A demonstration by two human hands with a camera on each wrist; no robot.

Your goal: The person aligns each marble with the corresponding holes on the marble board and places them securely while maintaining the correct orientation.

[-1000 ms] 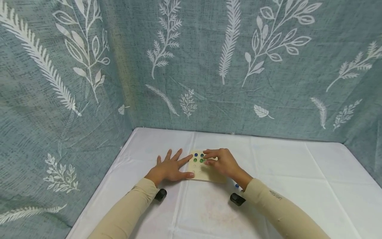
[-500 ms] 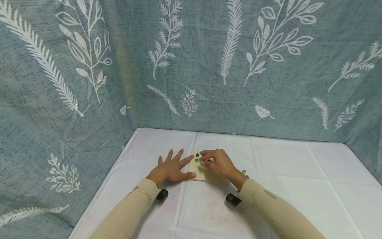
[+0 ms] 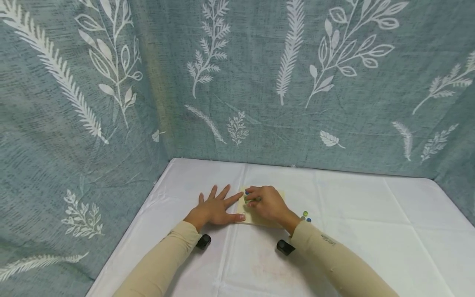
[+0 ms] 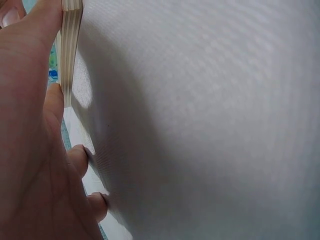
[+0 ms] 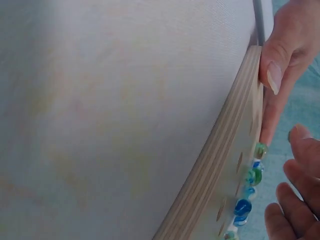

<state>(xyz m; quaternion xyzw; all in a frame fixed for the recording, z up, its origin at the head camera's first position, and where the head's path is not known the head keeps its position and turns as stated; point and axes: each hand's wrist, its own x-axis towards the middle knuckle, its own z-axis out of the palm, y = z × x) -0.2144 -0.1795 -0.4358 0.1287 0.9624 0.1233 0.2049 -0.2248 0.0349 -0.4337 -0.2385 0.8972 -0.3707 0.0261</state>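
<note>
A pale wooden board (image 3: 261, 218) with rows of round hollows lies flat on the white-covered table. Blue and green glass marbles sit along its far part; in the right wrist view a blue marble (image 5: 243, 206) and a green marble (image 5: 255, 176) show. My left hand (image 3: 213, 211) lies spread at the board's left side, its thumb and index fingertip on the edge. My right hand (image 3: 268, 202) hovers over the far left marbles with loosely bent fingers and partly hides them. In the right wrist view its fingers (image 5: 297, 202) show no marble between them.
Loose marbles lie on the table right of the board, among them a green marble (image 3: 305, 213) and a blue marble (image 3: 309, 220). Black wrist cameras, one a left camera (image 3: 203, 241), hang under both wrists. A patterned blue-green curtain (image 3: 259, 123) stands behind the table.
My right hand has moved left across the board and now covers more of the far left marbles. Loose marbles at the right have come into sight. My left hand keeps its place.
</note>
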